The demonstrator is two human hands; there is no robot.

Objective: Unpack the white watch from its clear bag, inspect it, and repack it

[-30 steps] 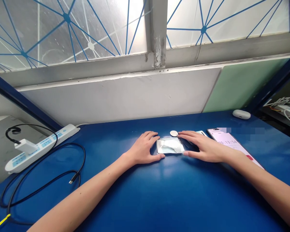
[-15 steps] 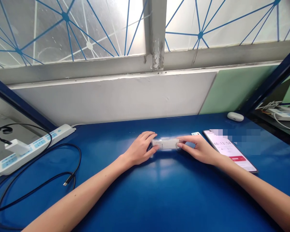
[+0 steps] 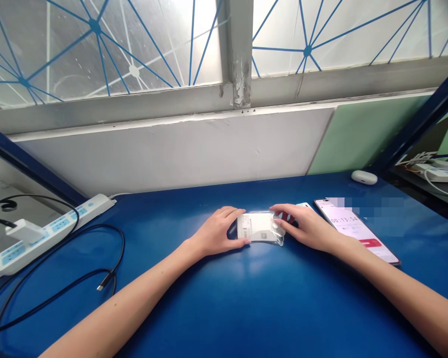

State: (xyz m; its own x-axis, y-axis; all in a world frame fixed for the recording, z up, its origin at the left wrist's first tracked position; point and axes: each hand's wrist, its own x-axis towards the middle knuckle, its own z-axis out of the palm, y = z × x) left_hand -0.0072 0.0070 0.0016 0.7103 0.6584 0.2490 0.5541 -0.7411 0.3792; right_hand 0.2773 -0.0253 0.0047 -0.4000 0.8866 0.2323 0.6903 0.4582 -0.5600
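A small clear plastic packet [image 3: 260,227] with a white printed label stands tilted up on the blue table [image 3: 246,298], its label side facing me. My left hand [image 3: 216,231] pinches its left edge between thumb and fingers. My right hand [image 3: 306,226] grips its right edge the same way. A little of a thin light card [image 3: 304,205] shows just behind my right hand.
A phone [image 3: 356,229] with a lit timer screen lies right of my right hand. A white earbud case [image 3: 364,177] sits at the back right. At the left are a white power strip [image 3: 50,231] with a charger and a looping black cable [image 3: 59,283].
The packet lay flat between my hands, then both hands lifted it on edge and tipped it so its label side now faces me. The round white disc behind it is hidden now.
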